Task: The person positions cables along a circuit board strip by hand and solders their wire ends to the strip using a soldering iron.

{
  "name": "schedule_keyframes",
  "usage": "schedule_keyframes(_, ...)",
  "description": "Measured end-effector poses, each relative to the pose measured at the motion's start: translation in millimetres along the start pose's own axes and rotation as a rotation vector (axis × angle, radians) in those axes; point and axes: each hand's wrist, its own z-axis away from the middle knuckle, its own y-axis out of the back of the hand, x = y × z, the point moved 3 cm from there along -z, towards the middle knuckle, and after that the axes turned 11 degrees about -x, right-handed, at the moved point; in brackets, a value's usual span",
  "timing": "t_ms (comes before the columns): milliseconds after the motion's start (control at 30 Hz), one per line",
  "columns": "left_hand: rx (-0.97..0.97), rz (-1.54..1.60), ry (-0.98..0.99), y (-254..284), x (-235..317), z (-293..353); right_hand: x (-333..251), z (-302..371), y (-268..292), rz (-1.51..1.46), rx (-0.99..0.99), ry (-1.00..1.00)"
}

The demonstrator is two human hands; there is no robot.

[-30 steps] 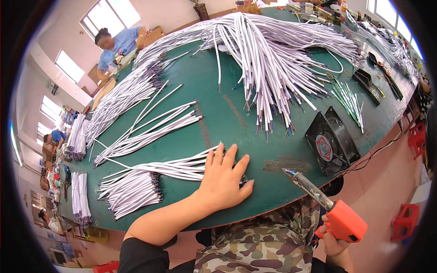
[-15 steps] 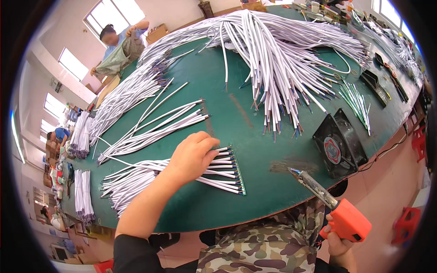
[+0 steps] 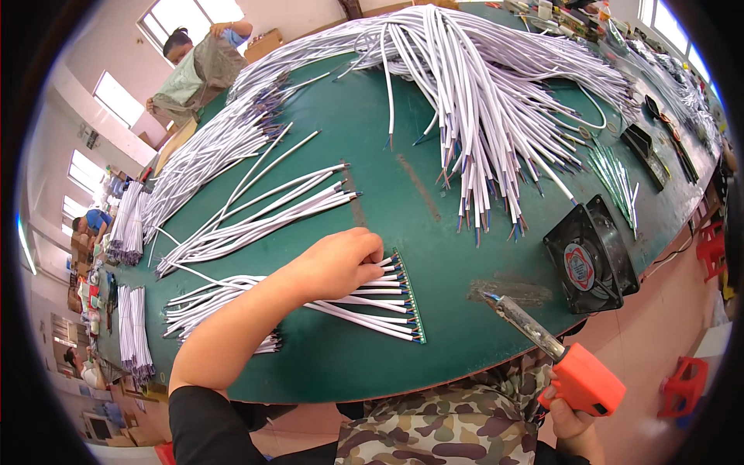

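Observation:
My left hand point(image 3: 346, 262) is closed at the upper end of a narrow green circuit strip point(image 3: 412, 304), with finger and thumb pinched at a white cable point(image 3: 386, 268). Other white cables point(image 3: 372, 318) with blue and brown wire ends lie side by side against the strip, and their far ends fan out to the left under my forearm. A red soldering gun point(image 3: 593, 380) is gripped in my right hand point(image 3: 572, 425) at the table's front edge. Its metal tip points up and left, over a dark scorched patch point(image 3: 515, 291), apart from the strip.
A black fan point(image 3: 590, 256) stands at the right edge. A large heap of white cables point(image 3: 473, 116) covers the far side; loose cables point(image 3: 263, 221) and tied bundles point(image 3: 136, 329) lie left. Green strips point(image 3: 614, 182) lie beyond the fan. Another person holds a grey-green cloth point(image 3: 198, 77) at the far left.
My left hand has moved slightly right and down to the strip's upper end. The soldering gun has shifted slightly left. The person at the far left has raised the cloth.

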Motion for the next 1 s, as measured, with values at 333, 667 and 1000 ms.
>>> schedule_keyframes(333,-0.160,0.166,0.013,12,-8,-12,3,-2,-4,0.027,-0.054,-0.013)
schedule_keyframes(667,-0.132,0.378,0.083,12,-12,-15,-8,-7,-8,0.044,-0.076,0.000)
schedule_keyframes(1000,0.033,-0.121,-0.211,15,-3,-22,-9,-18,-9,0.155,-0.168,0.161)
